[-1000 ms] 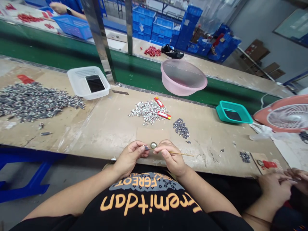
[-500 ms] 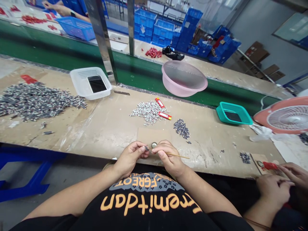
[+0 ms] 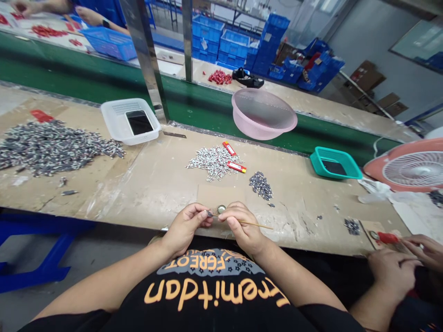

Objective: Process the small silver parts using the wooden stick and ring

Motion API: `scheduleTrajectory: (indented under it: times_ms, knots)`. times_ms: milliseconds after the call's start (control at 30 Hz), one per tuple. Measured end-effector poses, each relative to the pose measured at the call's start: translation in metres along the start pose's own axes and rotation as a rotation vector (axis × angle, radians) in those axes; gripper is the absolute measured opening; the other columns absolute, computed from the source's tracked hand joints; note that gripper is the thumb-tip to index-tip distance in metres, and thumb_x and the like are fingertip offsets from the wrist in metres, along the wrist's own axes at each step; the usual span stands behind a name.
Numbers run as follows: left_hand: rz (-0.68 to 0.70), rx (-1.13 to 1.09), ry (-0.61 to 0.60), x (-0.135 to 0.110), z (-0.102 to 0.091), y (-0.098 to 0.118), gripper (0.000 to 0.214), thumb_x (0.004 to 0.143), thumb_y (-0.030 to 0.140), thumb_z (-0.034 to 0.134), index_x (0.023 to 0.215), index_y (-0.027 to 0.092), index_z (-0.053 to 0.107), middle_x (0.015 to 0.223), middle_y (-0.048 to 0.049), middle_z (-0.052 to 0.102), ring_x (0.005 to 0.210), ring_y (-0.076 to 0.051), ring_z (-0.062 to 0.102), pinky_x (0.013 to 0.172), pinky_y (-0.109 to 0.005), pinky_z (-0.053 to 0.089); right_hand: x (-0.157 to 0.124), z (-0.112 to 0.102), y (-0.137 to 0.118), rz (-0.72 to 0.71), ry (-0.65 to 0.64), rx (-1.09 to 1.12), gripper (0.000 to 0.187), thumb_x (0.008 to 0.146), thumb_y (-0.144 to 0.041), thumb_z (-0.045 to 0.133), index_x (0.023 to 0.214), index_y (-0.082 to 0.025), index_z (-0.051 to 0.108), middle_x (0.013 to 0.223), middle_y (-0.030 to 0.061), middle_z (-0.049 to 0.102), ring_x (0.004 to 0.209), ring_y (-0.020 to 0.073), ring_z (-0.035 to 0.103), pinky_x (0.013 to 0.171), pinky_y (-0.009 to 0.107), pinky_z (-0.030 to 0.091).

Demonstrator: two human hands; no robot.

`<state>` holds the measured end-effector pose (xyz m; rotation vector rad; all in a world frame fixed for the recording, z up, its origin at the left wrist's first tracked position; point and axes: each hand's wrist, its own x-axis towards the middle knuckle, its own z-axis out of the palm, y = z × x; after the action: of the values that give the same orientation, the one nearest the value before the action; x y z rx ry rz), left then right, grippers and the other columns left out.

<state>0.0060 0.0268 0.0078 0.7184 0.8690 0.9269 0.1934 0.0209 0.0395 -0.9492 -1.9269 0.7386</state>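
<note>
My left hand [image 3: 187,223] pinches a small grey metal part [image 3: 209,213] at the near edge of the bench. My right hand [image 3: 242,226] is closed on a thin wooden stick [image 3: 258,224], whose tip points into that part. A small round bottle cap [image 3: 221,209] lies on the bench just behind my fingers. Farther back lie a heap of small silvery parts [image 3: 212,161], two red lighters [image 3: 232,157] and a little pile of dark parts [image 3: 260,184].
A big heap of grey parts [image 3: 51,147] covers the left bench. A white basket [image 3: 129,121] holds a phone. A pink bowl [image 3: 263,113], a teal basket [image 3: 335,162] and a fan [image 3: 411,166] stand behind. Another person's hands [image 3: 404,265] work at the right.
My hands stay together with only slight finger movement on the stick. The other person's hands at the right have shifted toward a red item.
</note>
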Motion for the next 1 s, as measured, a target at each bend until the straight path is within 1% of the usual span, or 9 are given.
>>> scheduleTrajectory:
  times_ms: [200, 367, 433, 500, 567, 633, 733, 833, 1000]
  knots:
    - [0.012, 0.015, 0.001, 0.0, -0.001, -0.001, 0.014, 0.08, 0.028, 0.065, 0.086, 0.016, 0.059, 0.077, -0.0019, 0.068, 0.074, -0.013, 0.063, 0.074, -0.027, 0.049, 0.0, 0.003, -0.002, -0.005, -0.032, 0.0, 0.021, 0.092, -0.02, 0.041, 0.096, -0.022, 0.062, 0.084, 0.0035, 0.068, 0.082, 0.0161, 0.06, 0.086, 0.038, 0.045]
    - [0.034, -0.047, 0.043, 0.002, -0.008, 0.005, 0.015, 0.08, 0.029, 0.065, 0.086, 0.016, 0.059, 0.076, -0.0017, 0.067, 0.072, -0.012, 0.062, 0.071, -0.025, 0.048, 0.007, -0.004, 0.005, -0.016, -0.043, -0.018, 0.021, 0.092, -0.019, 0.041, 0.103, -0.022, 0.059, 0.085, 0.0033, 0.068, 0.084, 0.0162, 0.059, 0.082, 0.035, 0.046]
    - [0.086, -0.103, 0.077, 0.006, -0.015, 0.01, 0.014, 0.079, 0.028, 0.066, 0.086, 0.016, 0.06, 0.078, -0.0013, 0.067, 0.071, -0.011, 0.062, 0.071, -0.025, 0.048, 0.019, -0.01, 0.015, -0.021, -0.013, -0.112, 0.02, 0.092, -0.017, 0.042, 0.103, -0.021, 0.058, 0.086, 0.0033, 0.067, 0.084, 0.016, 0.059, 0.08, 0.033, 0.046]
    - [0.149, -0.166, 0.12, 0.011, -0.026, 0.016, 0.014, 0.079, 0.026, 0.066, 0.086, 0.017, 0.06, 0.08, -0.0011, 0.067, 0.071, -0.011, 0.062, 0.071, -0.025, 0.049, 0.037, -0.014, 0.028, -0.05, -0.009, -0.281, 0.017, 0.091, -0.017, 0.045, 0.099, -0.021, 0.059, 0.088, 0.0043, 0.066, 0.086, 0.0168, 0.057, 0.083, 0.034, 0.044]
    - [0.201, -0.211, 0.159, 0.018, -0.037, 0.02, 0.014, 0.078, 0.025, 0.067, 0.086, 0.016, 0.061, 0.08, -0.0013, 0.067, 0.071, -0.012, 0.063, 0.071, -0.026, 0.049, 0.057, -0.015, 0.042, -0.073, -0.072, -0.48, 0.015, 0.09, -0.019, 0.047, 0.096, -0.019, 0.061, 0.093, 0.0063, 0.064, 0.091, 0.0188, 0.054, 0.087, 0.036, 0.042]
    - [0.231, -0.245, 0.18, 0.024, -0.047, 0.021, 0.014, 0.076, 0.024, 0.068, 0.085, 0.016, 0.061, 0.081, -0.0012, 0.067, 0.071, -0.012, 0.063, 0.072, -0.026, 0.049, 0.075, -0.013, 0.055, -0.053, -0.18, -0.668, 0.015, 0.09, -0.022, 0.049, 0.095, -0.018, 0.062, 0.094, 0.0079, 0.062, 0.094, 0.0209, 0.051, 0.089, 0.037, 0.039]
    - [0.248, -0.272, 0.175, 0.028, -0.053, 0.018, 0.014, 0.076, 0.024, 0.069, 0.084, 0.016, 0.062, 0.081, -0.0011, 0.067, 0.073, -0.012, 0.063, 0.074, -0.026, 0.048, 0.096, -0.004, 0.067, -0.021, -0.338, -0.876, 0.018, 0.091, -0.026, 0.048, 0.09, -0.018, 0.064, 0.089, 0.0079, 0.061, 0.092, 0.0218, 0.048, 0.087, 0.035, 0.036]
    - [0.258, -0.257, 0.164, 0.027, -0.053, 0.014, 0.015, 0.076, 0.025, 0.069, 0.085, 0.016, 0.062, 0.081, -0.0015, 0.067, 0.073, -0.012, 0.062, 0.074, -0.026, 0.048, 0.107, 0.006, 0.069, -0.054, -0.448, -0.968, 0.018, 0.092, -0.026, 0.047, 0.085, -0.019, 0.063, 0.086, 0.0067, 0.06, 0.09, 0.0213, 0.047, 0.084, 0.033, 0.035]
    - [0.251, -0.236, 0.111, 0.029, -0.053, 0.01, 0.015, 0.077, 0.028, 0.068, 0.083, 0.015, 0.063, 0.078, -0.0023, 0.065, 0.071, -0.012, 0.061, 0.072, -0.025, 0.046, 0.118, 0.016, 0.076, -0.087, -0.527, -1.017, 0.014, 0.089, -0.022, 0.051, 0.078, -0.019, 0.059, 0.082, 0.0047, 0.059, 0.087, 0.0196, 0.048, 0.08, 0.03, 0.035]
